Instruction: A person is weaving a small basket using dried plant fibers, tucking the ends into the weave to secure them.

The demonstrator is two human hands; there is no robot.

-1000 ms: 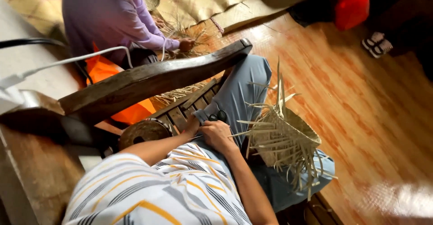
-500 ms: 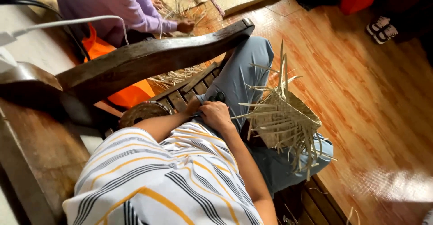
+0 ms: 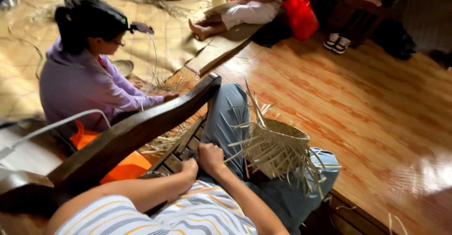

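Half-woven straw basket (image 3: 275, 148) sits on lap w/ loose strands, dark chair arm (image 3: 141, 131) crossing in front; left hand (image 3: 189, 167) & right hand (image 3: 210, 156) curled together at lap, grip contents hidden, can't tell.

A person in a purple top (image 3: 77, 86) sits near a red bag (image 3: 301, 16).

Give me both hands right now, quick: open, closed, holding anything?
Left hand: curled at the bench slats; grasp cannot be told.
Right hand: closed in a loose fist on the lap beside the woven basket; contents hidden.
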